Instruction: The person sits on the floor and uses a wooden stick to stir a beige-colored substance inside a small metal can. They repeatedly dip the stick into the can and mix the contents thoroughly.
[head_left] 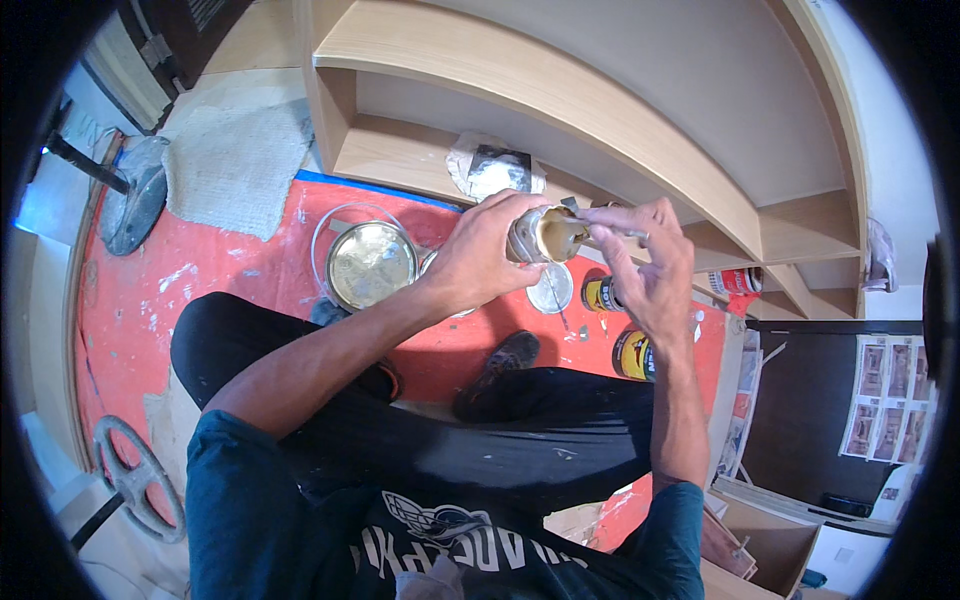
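Observation:
My left hand [480,252] grips a small open can [540,236] filled with beige putty, tilted toward my right. My right hand [648,262] holds a thin metal scraper [608,232] whose blade reaches into the can's mouth. Both hands are raised in front of a light wooden shelf unit [520,80]. Below them, on the red floor sheet [210,270], lie a round can lid [551,290] and two yellow-and-black cans [632,354].
A large open tin [371,264] of metallic paste stands on the red sheet. A crumpled bag of white powder [495,168] rests on the lowest shelf. A grey cloth [235,160] and round stand bases [133,195] lie left. My black-trousered legs [480,420] fill the middle.

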